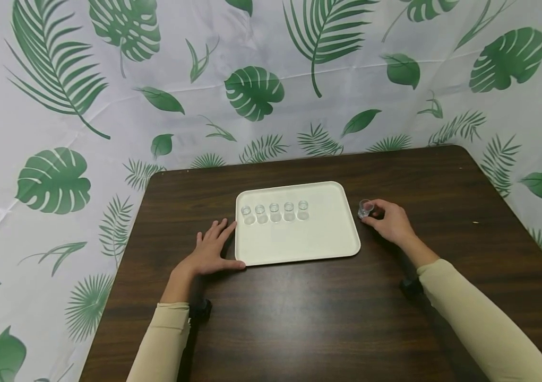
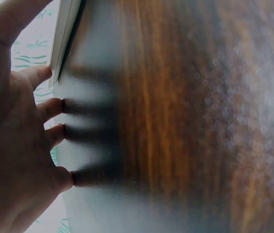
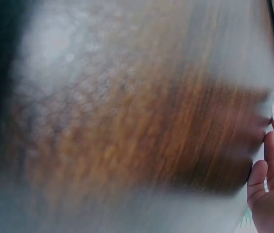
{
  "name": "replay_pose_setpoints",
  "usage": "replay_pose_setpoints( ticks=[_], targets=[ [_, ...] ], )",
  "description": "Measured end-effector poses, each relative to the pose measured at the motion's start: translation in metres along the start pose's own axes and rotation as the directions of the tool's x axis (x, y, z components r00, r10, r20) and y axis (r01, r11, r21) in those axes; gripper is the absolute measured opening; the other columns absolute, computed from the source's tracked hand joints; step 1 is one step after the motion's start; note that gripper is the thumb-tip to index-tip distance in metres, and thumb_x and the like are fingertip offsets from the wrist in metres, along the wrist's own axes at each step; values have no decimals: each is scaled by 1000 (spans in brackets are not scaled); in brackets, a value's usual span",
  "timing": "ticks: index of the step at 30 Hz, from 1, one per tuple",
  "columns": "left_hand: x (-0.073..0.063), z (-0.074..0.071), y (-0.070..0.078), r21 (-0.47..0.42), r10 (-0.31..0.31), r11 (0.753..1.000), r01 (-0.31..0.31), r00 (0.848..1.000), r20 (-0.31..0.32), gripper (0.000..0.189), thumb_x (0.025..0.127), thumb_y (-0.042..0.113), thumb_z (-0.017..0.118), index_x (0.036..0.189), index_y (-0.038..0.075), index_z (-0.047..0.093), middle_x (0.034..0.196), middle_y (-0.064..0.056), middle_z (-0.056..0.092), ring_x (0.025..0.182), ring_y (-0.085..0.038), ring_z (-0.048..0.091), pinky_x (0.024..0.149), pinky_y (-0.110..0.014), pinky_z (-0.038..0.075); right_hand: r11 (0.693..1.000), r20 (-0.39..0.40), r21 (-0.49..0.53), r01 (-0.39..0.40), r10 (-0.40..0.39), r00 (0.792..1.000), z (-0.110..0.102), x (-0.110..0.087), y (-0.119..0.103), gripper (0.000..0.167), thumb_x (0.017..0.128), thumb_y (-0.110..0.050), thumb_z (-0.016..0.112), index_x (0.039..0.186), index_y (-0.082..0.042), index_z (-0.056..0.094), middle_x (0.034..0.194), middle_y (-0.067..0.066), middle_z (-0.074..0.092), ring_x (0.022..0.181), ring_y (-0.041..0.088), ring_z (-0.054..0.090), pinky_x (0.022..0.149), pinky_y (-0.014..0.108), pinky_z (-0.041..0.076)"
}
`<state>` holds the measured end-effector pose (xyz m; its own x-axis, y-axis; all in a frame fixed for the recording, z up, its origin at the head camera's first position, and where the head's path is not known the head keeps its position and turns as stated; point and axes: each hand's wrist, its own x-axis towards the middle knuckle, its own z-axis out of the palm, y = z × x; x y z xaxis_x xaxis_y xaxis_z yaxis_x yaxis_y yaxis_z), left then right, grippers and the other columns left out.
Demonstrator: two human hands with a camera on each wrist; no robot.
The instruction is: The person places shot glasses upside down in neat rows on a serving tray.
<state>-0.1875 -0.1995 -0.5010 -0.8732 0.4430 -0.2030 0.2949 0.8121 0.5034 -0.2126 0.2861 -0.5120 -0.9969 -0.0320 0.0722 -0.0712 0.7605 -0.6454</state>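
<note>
A small clear cup (image 1: 362, 211) is pinched between the thumb and fingers of my right hand (image 1: 392, 223), just off the right edge of a cream tray (image 1: 304, 241). My left hand (image 1: 208, 254) lies with fingers spread at the tray's left side, its thumb and index fingertip right at the rim. Along the back left part of the tray, several small clear cups (image 1: 275, 213) stand in a row. In the left wrist view the other fingertips (image 2: 54, 106) of the left hand rest on the tabletop. The right wrist view shows the right hand's fingers (image 3: 272, 155) curled, the cup mostly hidden.
The tray lies on a dark wood-grain table (image 1: 294, 318), toward its far side. Behind the table hangs a white cloth (image 1: 299, 116) printed with green leaves. Both forearms, in pale sleeves (image 1: 481, 318), reach in over the near side.
</note>
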Motion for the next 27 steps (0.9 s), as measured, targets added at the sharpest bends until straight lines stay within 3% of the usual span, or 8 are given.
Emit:
replay_pose_setpoints(
  ticks=[8, 20, 27],
  targets=[
    [2, -4, -1, 11, 6, 1000, -6, 1000, -7, 115, 73, 70, 72, 160, 24, 14, 164, -13, 7, 149, -35, -2, 108, -70, -3, 1000, -7, 4, 9, -9, 1000, -2, 5, 0, 30, 88, -16, 75, 113, -3, 66, 97, 19, 67, 89, 33, 60, 78, 48, 45],
    [3, -5, -1, 22, 5, 1000, -5, 1000, -22, 114, 73, 71, 72, 159, 23, 15, 163, -13, 8, 149, -36, 0, 108, -71, -1, 996, -83, 34, 77, -74, 994, -10, 10, 1, 30, 86, -11, 76, 110, 1, 63, 94, 19, 68, 89, 35, 63, 80, 47, 44],
    [-2, -1, 2, 18, -7, 1000, 6, 1000, 10, 115, 72, 72, 71, 160, 24, 14, 164, -12, 7, 149, -36, -1, 108, -71, -2, 995, -104, 64, 71, -64, 992, -20, 4, -6, 30, 88, -12, 74, 113, 1, 62, 98, 18, 66, 89, 32, 60, 76, 42, 43]
  ],
)
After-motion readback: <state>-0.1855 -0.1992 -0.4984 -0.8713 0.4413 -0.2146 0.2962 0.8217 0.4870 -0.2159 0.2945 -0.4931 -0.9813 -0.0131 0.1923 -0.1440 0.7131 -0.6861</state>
